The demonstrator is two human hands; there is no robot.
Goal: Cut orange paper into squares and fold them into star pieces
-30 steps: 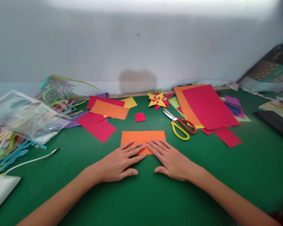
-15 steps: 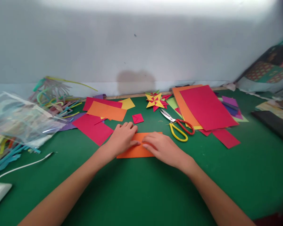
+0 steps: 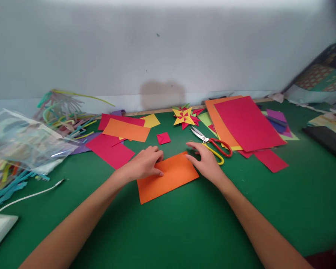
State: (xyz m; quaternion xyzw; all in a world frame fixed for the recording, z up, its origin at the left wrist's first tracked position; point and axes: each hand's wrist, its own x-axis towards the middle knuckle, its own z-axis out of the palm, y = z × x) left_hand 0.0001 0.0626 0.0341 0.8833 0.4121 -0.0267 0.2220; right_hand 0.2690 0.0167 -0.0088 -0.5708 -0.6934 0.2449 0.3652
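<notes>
An orange paper rectangle (image 3: 170, 177) lies tilted on the green table, its right end farther from me. My left hand (image 3: 147, 161) is closed on its upper left edge, with the thumb on top and the fingertips partly hidden. At the upper right corner, my right hand (image 3: 203, 158) has its thumb and fingers apart. A small folded red square (image 3: 164, 138) lies just beyond the paper. Scissors (image 3: 205, 139) with red and yellow handles lie behind my right hand, which covers part of the yellow handle.
Beyond the scissors sits a yellow and red paper star (image 3: 184, 116). Large red sheets (image 3: 248, 123) are stacked at the right, near a black object (image 3: 326, 145). Orange paper (image 3: 126, 129), a clear plastic bag (image 3: 28, 138) and a white cable (image 3: 30, 196) lie at the left.
The orange paper has turned, its left end nearer me and its right end farther away. My right hand has moved off the paper's middle to its upper right corner and opened.
</notes>
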